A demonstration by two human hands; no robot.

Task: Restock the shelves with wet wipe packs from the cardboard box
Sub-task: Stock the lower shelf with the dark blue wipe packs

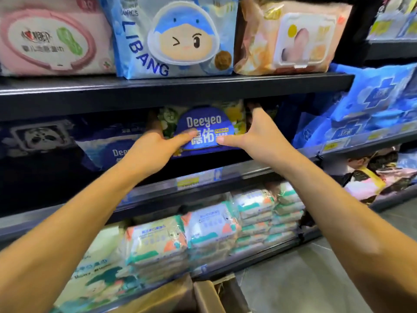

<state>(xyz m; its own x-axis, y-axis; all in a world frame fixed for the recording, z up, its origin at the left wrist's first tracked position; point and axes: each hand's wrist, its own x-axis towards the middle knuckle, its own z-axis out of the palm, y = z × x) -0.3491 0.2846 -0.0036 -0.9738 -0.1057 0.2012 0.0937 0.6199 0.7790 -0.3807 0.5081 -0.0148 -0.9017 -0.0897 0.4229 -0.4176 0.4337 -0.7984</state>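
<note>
1. While both arms reach forward, the wet wipe pack point(204, 128) stands on the middle shelf point(248, 171) at centre frame, label facing out.
2. Left hand point(155, 147): grips the pack's left end, thumb across the front; its fingers are blurred at the edge.
3. Right hand point(252, 134): holds the right end, thumb on the front, fingers reaching up past the edge into the shelf.
4. Governing relation: the pack's long axis runs left to right along the shelf front, directly between the hands, and neither is clearly nearer. Any further seating is judged a straight push back and away from the person.
5. Dark pack point(108, 150), centre left, sits just beside it.
6. Cardboard box point(203, 294) lies at bottom centre, well below.
</note>
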